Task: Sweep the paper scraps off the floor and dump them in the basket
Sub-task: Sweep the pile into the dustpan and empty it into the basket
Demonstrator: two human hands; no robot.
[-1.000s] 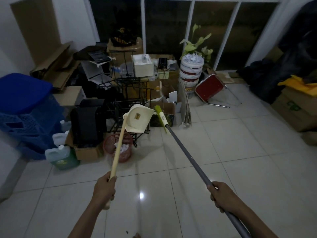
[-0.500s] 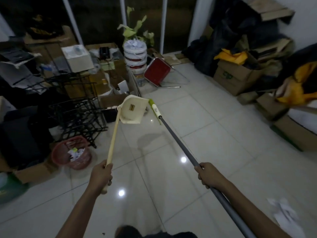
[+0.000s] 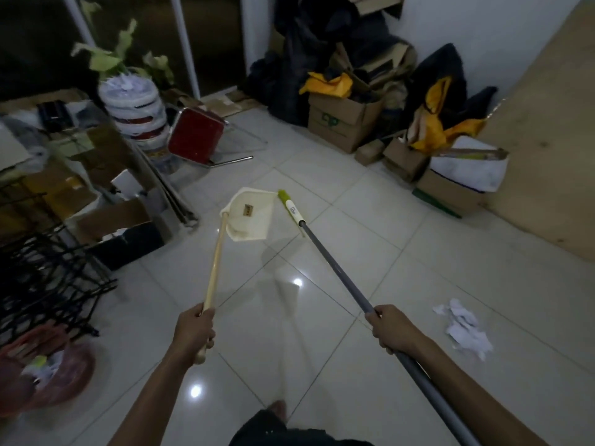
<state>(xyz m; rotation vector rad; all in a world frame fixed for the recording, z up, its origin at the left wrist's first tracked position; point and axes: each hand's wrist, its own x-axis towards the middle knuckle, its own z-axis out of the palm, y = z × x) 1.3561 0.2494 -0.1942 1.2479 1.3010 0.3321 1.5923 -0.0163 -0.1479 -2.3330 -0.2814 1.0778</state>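
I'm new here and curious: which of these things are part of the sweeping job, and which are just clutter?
Job: left hand on dustpan; right hand on broom handle; paper scraps; red basket.

Clutter: cardboard boxes, red chair, stacked buckets, black wire rack.

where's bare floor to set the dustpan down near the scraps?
Bare tile lies between the right hand and the paper scraps, and ahead of the scraps up to the cardboard boxes. The middle of the floor under the raised dustpan is also bare. Crowded: the left side, with the black wire rack and the red basket.
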